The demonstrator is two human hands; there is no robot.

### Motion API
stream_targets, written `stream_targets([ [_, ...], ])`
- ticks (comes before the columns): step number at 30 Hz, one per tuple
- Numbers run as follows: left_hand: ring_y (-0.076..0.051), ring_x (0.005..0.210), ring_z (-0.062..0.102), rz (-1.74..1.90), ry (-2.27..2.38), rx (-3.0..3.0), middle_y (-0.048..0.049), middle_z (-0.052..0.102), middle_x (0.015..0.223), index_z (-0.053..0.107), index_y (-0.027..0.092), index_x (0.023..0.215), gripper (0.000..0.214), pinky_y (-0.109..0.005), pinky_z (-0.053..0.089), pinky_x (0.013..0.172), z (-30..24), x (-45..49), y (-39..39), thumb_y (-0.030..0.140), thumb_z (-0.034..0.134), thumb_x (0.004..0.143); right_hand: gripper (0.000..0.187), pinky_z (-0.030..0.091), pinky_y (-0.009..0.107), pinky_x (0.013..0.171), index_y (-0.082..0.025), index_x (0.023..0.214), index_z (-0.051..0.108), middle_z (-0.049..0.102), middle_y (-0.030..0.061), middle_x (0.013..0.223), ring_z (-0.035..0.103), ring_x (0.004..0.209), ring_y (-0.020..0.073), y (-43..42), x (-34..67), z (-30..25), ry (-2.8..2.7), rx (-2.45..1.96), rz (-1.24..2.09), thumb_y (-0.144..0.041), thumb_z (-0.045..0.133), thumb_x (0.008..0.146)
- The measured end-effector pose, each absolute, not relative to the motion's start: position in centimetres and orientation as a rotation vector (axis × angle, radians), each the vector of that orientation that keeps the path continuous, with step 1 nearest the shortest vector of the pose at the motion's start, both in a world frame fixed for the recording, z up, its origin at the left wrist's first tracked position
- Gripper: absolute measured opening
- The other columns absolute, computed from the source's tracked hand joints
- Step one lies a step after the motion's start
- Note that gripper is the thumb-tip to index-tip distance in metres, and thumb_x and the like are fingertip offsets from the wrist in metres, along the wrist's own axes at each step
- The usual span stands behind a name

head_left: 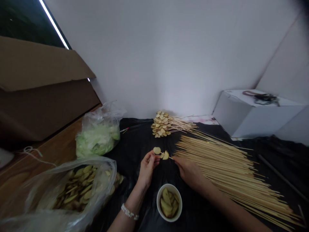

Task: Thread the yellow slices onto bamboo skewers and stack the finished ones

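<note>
My left hand [147, 169] pinches pale slices of potato [165, 155] near their lower edges, and a further slice [156, 150] sits just above my fingertips. A thin bamboo skewer [171, 157] runs through these slices toward my right hand [189, 172], which grips the skewer's blunt end. That hand lies at the edge of a large spread of loose bamboo skewers [224, 174]. Below my hands stands a white bowl [169, 203] holding several raw slices. A beaded bracelet [129, 211] circles my left wrist.
A bundle of finished skewers loaded with slices [160, 124] lies at the far side of the black plastic sheet [137, 138]. Plastic bags of sliced potato [79, 190] and pale green leaves [98, 137] stand left, beside a cardboard box [41, 87]. A white box [256, 112] stands right.
</note>
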State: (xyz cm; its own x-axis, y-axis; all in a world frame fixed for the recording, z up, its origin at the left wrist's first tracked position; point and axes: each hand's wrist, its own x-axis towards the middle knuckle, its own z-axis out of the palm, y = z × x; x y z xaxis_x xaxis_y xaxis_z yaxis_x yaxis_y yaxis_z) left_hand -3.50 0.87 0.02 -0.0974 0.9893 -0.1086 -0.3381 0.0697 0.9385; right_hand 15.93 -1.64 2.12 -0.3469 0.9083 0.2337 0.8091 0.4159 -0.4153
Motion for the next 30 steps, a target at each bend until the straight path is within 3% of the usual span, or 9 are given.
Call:
stream_targets([
  [2, -0.018, 0.079, 0.063, 1.335, 1.057, 0.805, -0.0136, 0.070, 0.089, 0.064, 0.012, 0.110, 0.060, -0.028, 0.048, 0.071, 0.3, -3.4, 0.7, 0.059, 0.059, 0.074, 0.031, 0.041, 0.023, 0.072, -0.021, 0.105, 0.061, 0.068, 0.0052, 0.092, 0.061, 0.083, 0.0164, -0.8, 16.7, 3.1, -2.152, -1.440, 0.331, -0.020, 0.033, 0.093],
  [4, -0.017, 0.078, 0.062, 1.297, 1.092, 0.802, -0.0145, 0.070, 0.087, 0.067, 0.010, 0.104, 0.060, -0.027, 0.048, 0.069, 0.2, -3.5, 0.8, 0.061, 0.056, 0.075, 0.028, 0.040, 0.024, 0.070, -0.019, 0.100, 0.060, 0.068, 0.0059, 0.089, 0.061, 0.079, 0.0165, 0.2, 17.8, 4.0, -2.081, -1.466, 0.284, -0.023, 0.033, 0.094],
  [10, -0.017, 0.073, 0.062, 1.202, 1.162, 0.933, -0.0113, 0.070, 0.081, 0.070, 0.012, 0.094, 0.052, -0.026, 0.048, 0.063, -1.0, -3.9, 1.6, 0.053, 0.073, 0.061, 0.023, 0.038, 0.024, 0.063, -0.020, 0.090, 0.061, 0.065, 0.0020, 0.070, 0.058, 0.065, 0.0160, 5.0, 22.0, 6.9, -1.992, -1.571, 0.140, -0.026, 0.039, 0.090],
  [16, -0.017, 0.072, 0.062, 1.165, 1.144, 0.925, -0.0102, 0.071, 0.080, 0.071, 0.013, 0.090, 0.053, -0.025, 0.047, 0.063, -1.4, -4.3, 2.0, 0.051, 0.078, 0.054, 0.023, 0.039, 0.023, 0.073, -0.019, 0.086, 0.069, 0.071, 0.0039, 0.088, 0.060, 0.081, 0.0166, 12.2, 22.0, 8.9, -1.917, -1.590, 0.034, -0.018, 0.047, 0.084],
  [26, -0.018, 0.073, 0.062, 1.084, 1.219, 1.003, -0.0088, 0.071, 0.078, 0.072, 0.016, 0.088, 0.048, -0.026, 0.048, 0.064, -1.3, -4.2, 1.8, 0.052, 0.076, 0.057, 0.035, 0.038, 0.025, 0.081, -0.014, 0.110, 0.066, 0.067, 0.0108, 0.104, 0.057, 0.093, 0.0176, 21.0, 16.7, 7.2, -1.870, -1.682, -0.037, -0.016, 0.037, 0.090],
  [30, -0.020, 0.073, 0.063, 1.076, 1.229, 1.006, -0.0085, 0.071, 0.077, 0.072, 0.017, 0.087, 0.049, -0.028, 0.048, 0.064, -1.1, -4.2, 1.7, 0.055, 0.074, 0.057, 0.031, 0.037, 0.026, 0.082, -0.016, 0.105, 0.068, 0.067, 0.0112, 0.097, 0.057, 0.092, 0.0186, 21.1, 15.8, 5.8, -1.944, -1.712, -0.038, -0.018, 0.042, 0.090],
])
